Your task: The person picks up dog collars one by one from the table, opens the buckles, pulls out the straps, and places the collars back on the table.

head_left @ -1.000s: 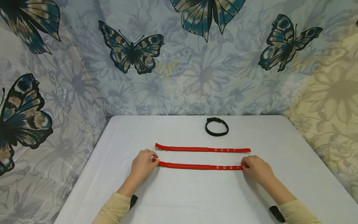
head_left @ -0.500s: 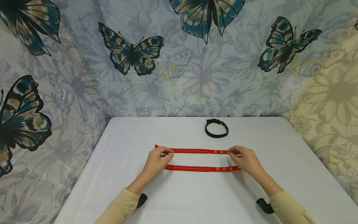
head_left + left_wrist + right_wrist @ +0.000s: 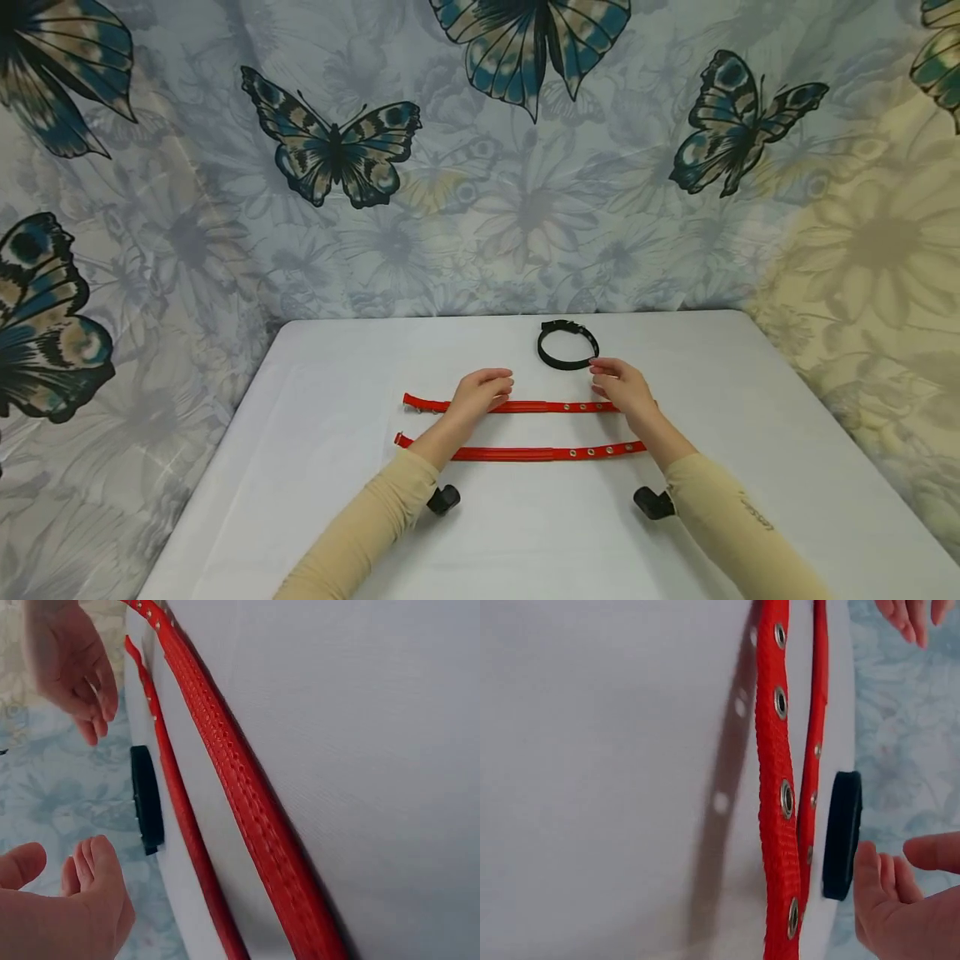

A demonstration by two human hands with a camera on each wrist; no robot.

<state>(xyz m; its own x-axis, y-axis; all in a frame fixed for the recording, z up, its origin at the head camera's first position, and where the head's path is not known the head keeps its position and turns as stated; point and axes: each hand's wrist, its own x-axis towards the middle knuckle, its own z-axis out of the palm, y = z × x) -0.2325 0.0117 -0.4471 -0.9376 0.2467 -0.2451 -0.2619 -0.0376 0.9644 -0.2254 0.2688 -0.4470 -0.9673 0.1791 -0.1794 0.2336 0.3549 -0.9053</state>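
Note:
Two red collars lie stretched out side by side on the white table, with metal eyelets toward their right ends. In the head view my left hand (image 3: 477,398) passes above the far red collar (image 3: 536,407), its fingers loosely bent and holding nothing. My right hand (image 3: 624,390) is over that collar's right end, fingertips near the black collar (image 3: 567,364), which is fastened into a ring. The near red collar (image 3: 517,454) lies below both hands, partly covered by my left forearm. In the right wrist view the thumb and fingers of my right hand (image 3: 911,907) are apart.
The white table (image 3: 315,500) ends at a back edge against a butterfly-print cloth (image 3: 510,217). Black wrist cameras, such as the left camera (image 3: 444,499), hang below both cuffs.
Both hands have left the near red collar, gone forward past the far one, and drawn closer together toward the black collar. The collars lie as before; the head view has shifted slightly.

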